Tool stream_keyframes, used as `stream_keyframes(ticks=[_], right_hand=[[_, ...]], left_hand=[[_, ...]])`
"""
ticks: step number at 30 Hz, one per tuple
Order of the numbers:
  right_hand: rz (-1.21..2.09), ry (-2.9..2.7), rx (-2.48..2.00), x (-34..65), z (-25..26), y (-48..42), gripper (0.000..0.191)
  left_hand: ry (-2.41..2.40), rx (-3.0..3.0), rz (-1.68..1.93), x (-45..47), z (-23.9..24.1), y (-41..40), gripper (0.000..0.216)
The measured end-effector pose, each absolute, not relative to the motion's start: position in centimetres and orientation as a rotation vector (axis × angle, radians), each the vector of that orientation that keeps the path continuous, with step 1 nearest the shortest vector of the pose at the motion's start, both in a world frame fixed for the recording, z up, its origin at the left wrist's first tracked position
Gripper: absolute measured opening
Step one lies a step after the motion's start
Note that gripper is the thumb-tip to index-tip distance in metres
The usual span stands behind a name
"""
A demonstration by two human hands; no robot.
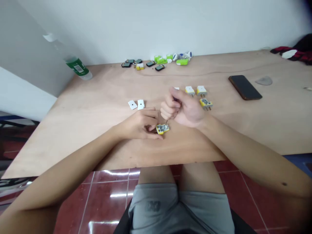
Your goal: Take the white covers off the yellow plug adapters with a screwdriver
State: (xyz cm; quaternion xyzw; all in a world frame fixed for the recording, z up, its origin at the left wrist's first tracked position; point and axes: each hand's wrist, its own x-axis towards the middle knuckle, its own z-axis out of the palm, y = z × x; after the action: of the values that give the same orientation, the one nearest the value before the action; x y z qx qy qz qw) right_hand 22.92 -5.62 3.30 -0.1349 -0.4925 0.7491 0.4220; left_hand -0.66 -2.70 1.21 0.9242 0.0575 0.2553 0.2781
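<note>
My left hand point(146, 123) is closed on a small yellow plug adapter point(162, 128), whose opened side with grey inner parts faces up near the table's front edge. My right hand point(181, 107) is wrapped in a fist round a screwdriver; only its thin shaft point(166, 122) shows below the fingers, its tip at the adapter's upper right part. Two white covers point(132, 104), each with a dark hole, lie beyond my left hand. Right of my fist are two adapters with white tops point(189, 90) and an opened yellow adapter point(206, 103) with metal pins. Another white piece is partly hidden behind my fist.
Along the wall lie several dark grey pieces point(160, 67), a yellow-white adapter point(139, 66) and bright green pieces point(182, 61). A bottle with a green label point(77, 67) stands at the back left. At right are a phone point(245, 87) and a flat grey piece point(264, 80).
</note>
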Motion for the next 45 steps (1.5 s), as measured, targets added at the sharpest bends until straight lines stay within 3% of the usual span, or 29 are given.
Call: stream_keyframes(ticks=[20,45], right_hand=[[1.838,-1.207,-0.36,23.49,3.43,-5.35,0.065],[1.819,-1.248,-0.461,22.97,3.54,-5.7,0.073]], left_hand=[[0.141,2.483,0.675,-0.62,1.51,-2.71,0.053],[0.174,2.483,0.649,-0.72,1.4,-2.66,0.053]])
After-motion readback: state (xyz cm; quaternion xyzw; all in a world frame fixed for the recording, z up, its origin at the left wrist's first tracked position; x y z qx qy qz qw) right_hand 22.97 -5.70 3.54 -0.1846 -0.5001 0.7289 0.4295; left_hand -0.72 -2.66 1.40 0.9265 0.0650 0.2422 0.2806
